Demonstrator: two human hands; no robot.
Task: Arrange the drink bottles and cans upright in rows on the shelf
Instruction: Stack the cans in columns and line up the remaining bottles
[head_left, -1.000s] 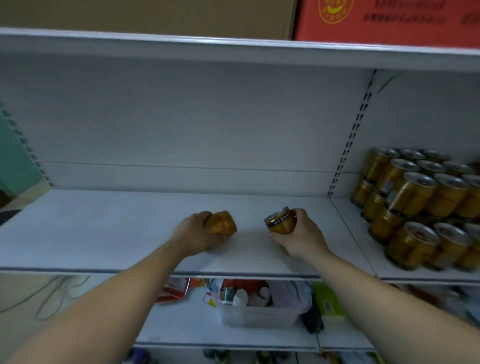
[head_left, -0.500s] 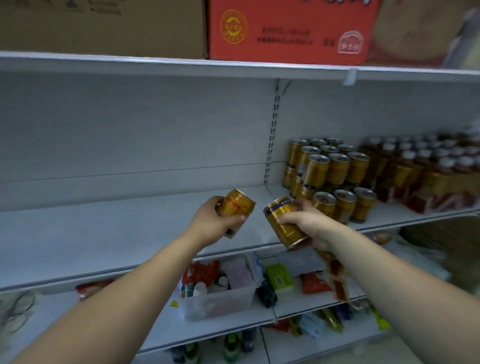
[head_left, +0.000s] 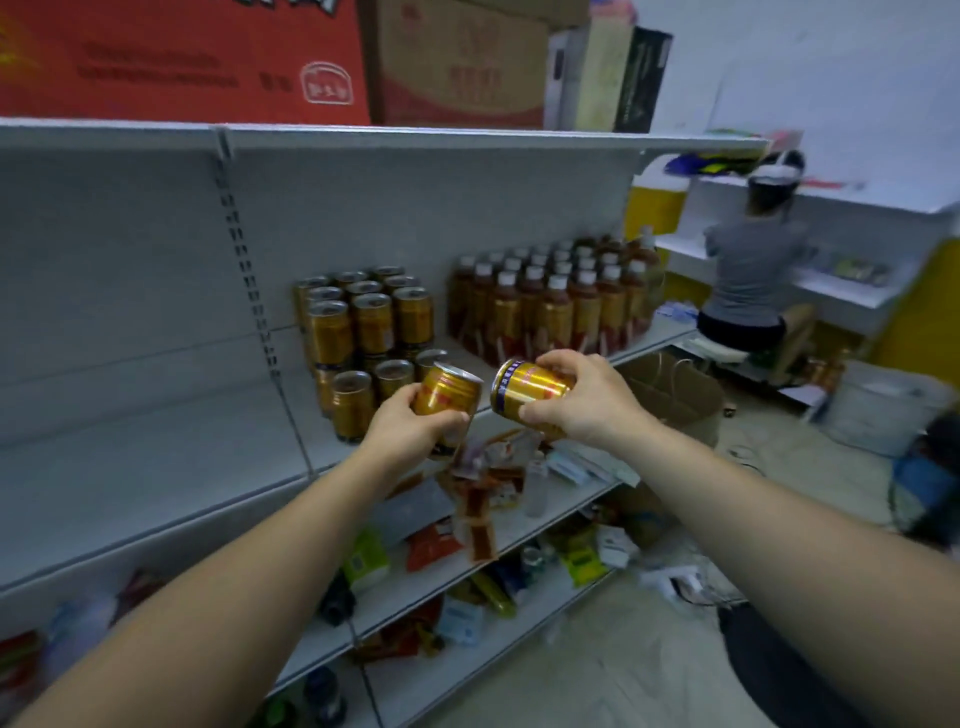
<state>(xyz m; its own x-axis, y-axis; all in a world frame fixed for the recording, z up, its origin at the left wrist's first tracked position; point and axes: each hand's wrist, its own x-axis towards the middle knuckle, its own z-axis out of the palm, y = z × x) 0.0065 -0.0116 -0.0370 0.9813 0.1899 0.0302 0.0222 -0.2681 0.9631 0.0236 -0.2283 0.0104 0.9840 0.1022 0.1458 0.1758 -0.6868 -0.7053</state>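
My left hand (head_left: 410, 428) grips a gold can (head_left: 448, 396), tilted, in front of the white shelf (head_left: 156, 467). Just to its right, my right hand (head_left: 587, 402) grips a second gold can (head_left: 530, 388) lying almost on its side, its top toward the left. Both cans hang in the air in front of the shelf's front edge, close to the stacked gold cans (head_left: 363, 332). Right of that stack, brown drink bottles with white caps (head_left: 550, 301) stand upright in rows.
The shelf below holds loose snack packets (head_left: 478, 499). Red and brown cartons (head_left: 249, 57) sit on top of the unit. A cardboard box (head_left: 675, 389) stands on the floor to the right. A person in a grey top (head_left: 753, 280) sits at another white rack.
The view has swung right. Both hands lifted their cans off the shelf's bare left section and carried them right, now hanging in front of the stacked gold cans.
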